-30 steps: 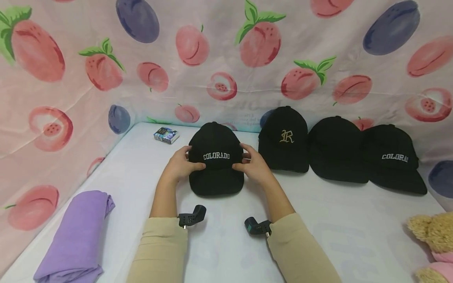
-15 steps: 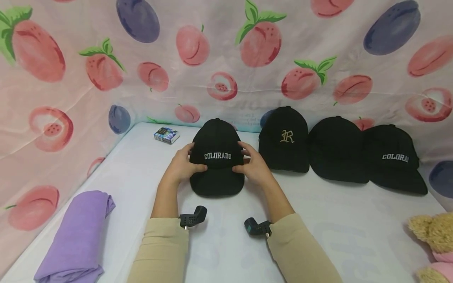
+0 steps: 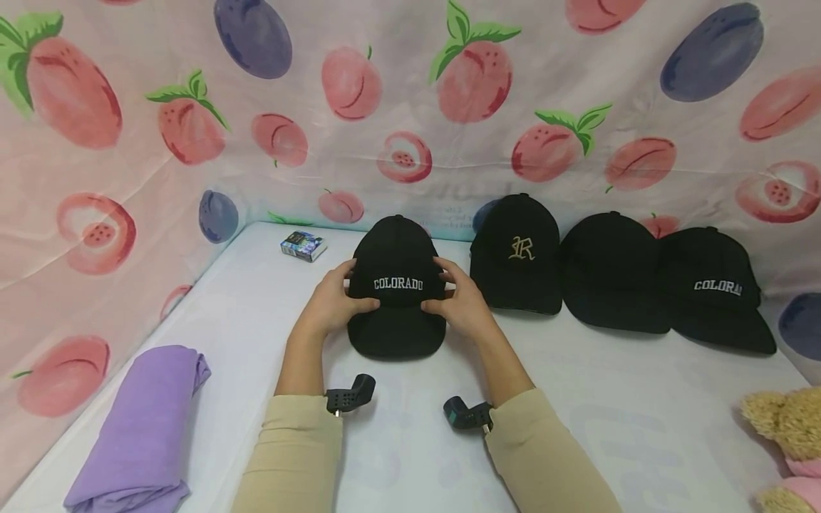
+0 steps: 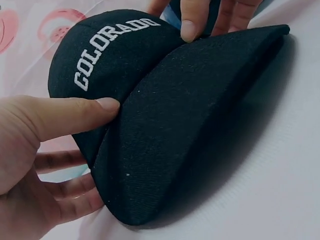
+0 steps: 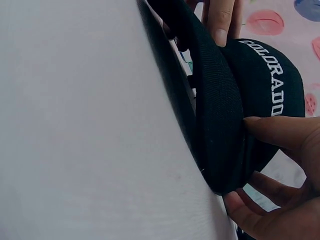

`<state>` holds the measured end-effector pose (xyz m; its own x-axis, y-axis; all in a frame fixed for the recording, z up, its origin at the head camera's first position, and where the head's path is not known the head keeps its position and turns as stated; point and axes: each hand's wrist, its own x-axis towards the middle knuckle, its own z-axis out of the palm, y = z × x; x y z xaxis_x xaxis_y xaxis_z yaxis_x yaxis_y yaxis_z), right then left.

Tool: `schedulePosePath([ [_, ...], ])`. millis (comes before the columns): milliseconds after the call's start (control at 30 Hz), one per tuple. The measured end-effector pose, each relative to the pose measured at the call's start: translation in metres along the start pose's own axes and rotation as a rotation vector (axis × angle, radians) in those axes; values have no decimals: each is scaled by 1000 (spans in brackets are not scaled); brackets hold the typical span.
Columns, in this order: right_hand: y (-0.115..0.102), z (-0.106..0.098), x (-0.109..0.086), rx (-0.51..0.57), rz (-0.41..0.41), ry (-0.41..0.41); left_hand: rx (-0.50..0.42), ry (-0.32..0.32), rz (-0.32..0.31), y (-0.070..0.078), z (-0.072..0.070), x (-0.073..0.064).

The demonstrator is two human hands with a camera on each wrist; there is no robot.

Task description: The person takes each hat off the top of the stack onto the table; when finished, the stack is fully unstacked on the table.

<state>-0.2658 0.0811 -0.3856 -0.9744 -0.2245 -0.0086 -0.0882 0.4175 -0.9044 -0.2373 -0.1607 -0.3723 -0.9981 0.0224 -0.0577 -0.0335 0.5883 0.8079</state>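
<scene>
A black baseball cap (image 3: 398, 331) with COLORADO in white letters faces me, its brim toward the near side. My left hand (image 3: 330, 303) grips its left side, thumb laid on the seam between crown and brim. On the opposite side my right hand (image 3: 458, 299) holds it the same way. The left wrist view shows the left thumb (image 4: 80, 115) pressing the seam, with the other fingers at the cap's side and underneath. In the right wrist view the right thumb (image 5: 280, 131) lies at the seam, and the brim's edge casts a shadow on the white surface.
To the right stand a cap with a gold R (image 3: 513, 278), a plain black cap (image 3: 609, 278) and another COLORADO cap (image 3: 712, 306). A small patterned box (image 3: 303, 246) lies back left. Folded purple cloth (image 3: 137, 427) is front left; a teddy bear (image 3: 792, 427) sits front right.
The cap has shifted slightly to the right in both hands, and its crown stands a little taller in view. Both hands keep their hold. The other caps stay in place.
</scene>
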Motion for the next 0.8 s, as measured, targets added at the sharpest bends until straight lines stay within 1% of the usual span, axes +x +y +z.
schedulePosePath([
  [267,2,1,1,20,-1,5,-14,-26,10,-1,-1,-1],
  [633,0,0,0,16,-16,15,9,-17,14,0,-1,0],
  [800,-5,-4,0,8,-24,32,7,-13,40,5,-4,0],
])
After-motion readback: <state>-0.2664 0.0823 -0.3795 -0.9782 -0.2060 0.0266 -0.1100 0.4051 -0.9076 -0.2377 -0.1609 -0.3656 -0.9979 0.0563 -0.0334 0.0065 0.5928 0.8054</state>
